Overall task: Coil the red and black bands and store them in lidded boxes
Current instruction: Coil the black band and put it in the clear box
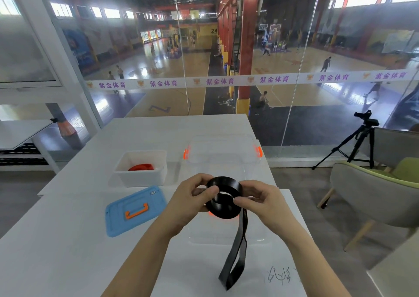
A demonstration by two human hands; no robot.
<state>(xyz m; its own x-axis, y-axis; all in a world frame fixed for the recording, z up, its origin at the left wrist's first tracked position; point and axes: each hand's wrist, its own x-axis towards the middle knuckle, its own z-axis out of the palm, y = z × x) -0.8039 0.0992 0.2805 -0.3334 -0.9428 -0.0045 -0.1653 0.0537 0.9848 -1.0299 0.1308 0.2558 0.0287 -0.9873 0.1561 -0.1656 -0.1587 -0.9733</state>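
A black band point(223, 208) is partly wound into a coil held above the table, and its loose end hangs down to the tabletop near me. My left hand point(192, 197) pinches the coil's left side. On the right side, my right hand point(256, 200) grips the coil with thumb and fingers. The red band point(141, 167) lies coiled inside a white open box point(140, 176) at the left. A blue lid point(135, 210) with an orange handle lies flat in front of that box. A clear box with orange latches point(223, 151) stands behind my hands.
A clear lid point(226, 233) lies flat on the white table point(68, 240) under my hands. A glass wall runs behind the table. To the right are a camera tripod point(360, 142) and a grey and green chair point(374, 194).
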